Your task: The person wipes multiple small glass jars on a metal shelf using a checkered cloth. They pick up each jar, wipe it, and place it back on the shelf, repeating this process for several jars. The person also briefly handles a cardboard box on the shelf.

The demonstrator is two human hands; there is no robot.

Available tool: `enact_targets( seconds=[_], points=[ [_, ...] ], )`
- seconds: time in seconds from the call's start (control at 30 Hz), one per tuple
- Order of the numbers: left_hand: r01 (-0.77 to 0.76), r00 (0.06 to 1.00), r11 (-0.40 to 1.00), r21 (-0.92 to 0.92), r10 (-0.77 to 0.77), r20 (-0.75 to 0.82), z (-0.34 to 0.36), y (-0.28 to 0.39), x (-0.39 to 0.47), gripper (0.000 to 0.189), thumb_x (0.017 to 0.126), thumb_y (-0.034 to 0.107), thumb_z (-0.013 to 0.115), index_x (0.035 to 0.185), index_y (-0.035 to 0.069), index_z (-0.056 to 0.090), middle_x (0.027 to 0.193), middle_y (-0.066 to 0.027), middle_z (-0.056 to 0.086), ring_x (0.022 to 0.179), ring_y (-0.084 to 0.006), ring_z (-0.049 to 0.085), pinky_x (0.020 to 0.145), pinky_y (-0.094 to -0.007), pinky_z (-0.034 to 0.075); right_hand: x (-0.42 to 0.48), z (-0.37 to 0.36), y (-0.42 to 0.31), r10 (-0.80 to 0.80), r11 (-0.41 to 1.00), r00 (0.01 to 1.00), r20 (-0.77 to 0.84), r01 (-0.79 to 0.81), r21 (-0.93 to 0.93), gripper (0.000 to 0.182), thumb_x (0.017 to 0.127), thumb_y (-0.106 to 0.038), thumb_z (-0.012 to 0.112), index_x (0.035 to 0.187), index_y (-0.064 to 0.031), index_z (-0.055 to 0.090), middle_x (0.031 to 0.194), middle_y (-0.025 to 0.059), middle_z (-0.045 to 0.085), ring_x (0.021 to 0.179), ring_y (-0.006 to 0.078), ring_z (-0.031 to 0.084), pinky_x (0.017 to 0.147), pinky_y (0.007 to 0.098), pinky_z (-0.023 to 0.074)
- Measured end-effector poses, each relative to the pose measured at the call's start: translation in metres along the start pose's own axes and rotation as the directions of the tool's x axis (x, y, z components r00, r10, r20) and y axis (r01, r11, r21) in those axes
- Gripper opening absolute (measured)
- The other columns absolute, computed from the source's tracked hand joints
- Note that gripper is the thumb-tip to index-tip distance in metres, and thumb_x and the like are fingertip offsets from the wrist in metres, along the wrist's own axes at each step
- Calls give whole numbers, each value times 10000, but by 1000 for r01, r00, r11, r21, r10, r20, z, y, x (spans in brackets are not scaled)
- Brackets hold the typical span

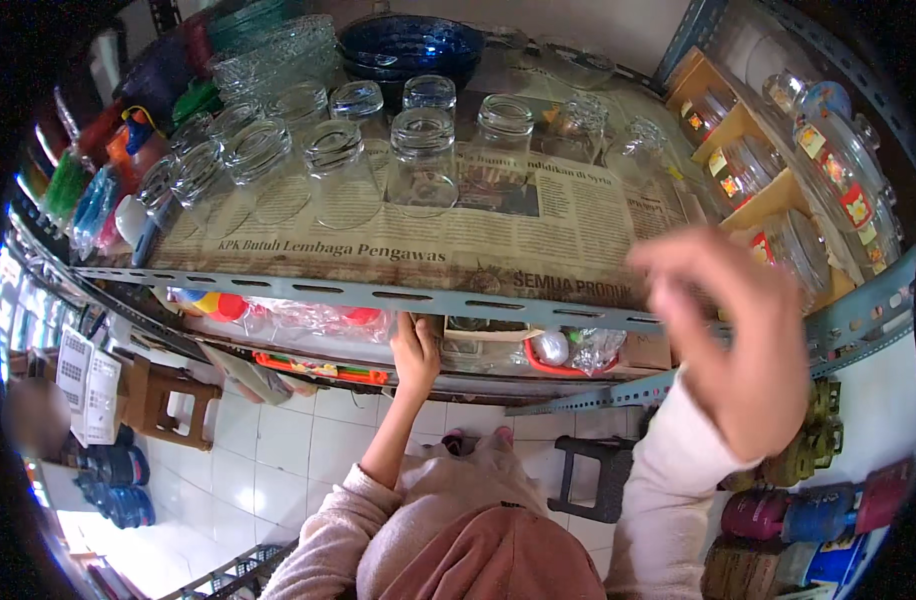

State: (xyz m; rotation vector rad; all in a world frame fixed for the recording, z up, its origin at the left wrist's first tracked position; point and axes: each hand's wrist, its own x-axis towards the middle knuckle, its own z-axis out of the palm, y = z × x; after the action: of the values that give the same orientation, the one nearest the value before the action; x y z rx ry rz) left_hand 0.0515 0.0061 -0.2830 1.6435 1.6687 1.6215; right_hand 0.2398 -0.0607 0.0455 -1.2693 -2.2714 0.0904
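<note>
My left hand (417, 356) reaches up to the lower shelf, its fingertips tucked just beneath the upper shelf's metal front rail (398, 296). Something dark shows by those fingers, but whether they grip it is unclear. Blurred, my right hand (743, 337) hangs over the right front of the upper shelf, fingers curled and apart with nothing in them. Several clear drinking glasses (343, 176) stand on newspaper (533, 240) lining that shelf. Nearest its front edge are a tumbler (423, 161) and others to its left. Two stemmed or shaped glass pieces (638, 146) sit farther right.
Blue glass bowls (409, 45) and stacked clear glassware (278, 60) are behind. A cardboard box (709, 90) of lidded glass jars (743, 169) borders the right. Below are a red basket (537, 356), a dark stool (589, 476) and a brown stool (165, 401).
</note>
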Motion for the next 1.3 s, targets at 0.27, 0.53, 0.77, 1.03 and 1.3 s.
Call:
enact_targets(
  seconds=[0.27,0.53,0.77,1.03,1.3],
  points=[
    [-37,998,999,-10,36,-57,-2,-6,1,367,868,204,358,1118,-64,364,730,-298,513,661,-468,500,501,-461,387,99,13,122,-204,799,979,-21,154,-581,427,775,-143,554,1162,-61,393,1113,154,489,1063,294,443,900,375,342],
    [14,999,1000,-6,-14,-44,-2,-1,2,401,867,192,358,1134,-107,348,791,-313,522,700,-466,509,535,-461,404,97,-4,125,-25,833,980,200,131,-537,464,759,-138,591,1174,-81,393,1117,133,493,1023,273,481,878,343,367],
    [60,998,998,-19,-60,3,-2,-12,-2,365,859,154,364,1102,-118,360,802,-312,520,705,-459,514,543,-457,411,-19,21,44,91,994,518,-851,-102,44,376,828,-118,523,1134,34,368,1086,145,478,973,214,502,802,322,444],
    [74,997,996,-57,-73,16,-3,-13,-3,376,846,134,362,1196,3,321,956,-265,521,813,-464,487,608,-477,413,-132,209,39,245,956,395,-885,51,288,527,776,-169,584,1112,10,220,1153,216,323,1051,336,422,846,432,411],
    [48,999,998,-43,-47,23,-4,-13,-1,391,844,142,366,1191,-32,320,996,-294,496,821,-458,495,617,-474,418,-62,251,83,249,927,676,-693,40,372,509,715,-55,628,1122,-67,322,1130,173,370,971,303,465,827,400,403]
  ],
)
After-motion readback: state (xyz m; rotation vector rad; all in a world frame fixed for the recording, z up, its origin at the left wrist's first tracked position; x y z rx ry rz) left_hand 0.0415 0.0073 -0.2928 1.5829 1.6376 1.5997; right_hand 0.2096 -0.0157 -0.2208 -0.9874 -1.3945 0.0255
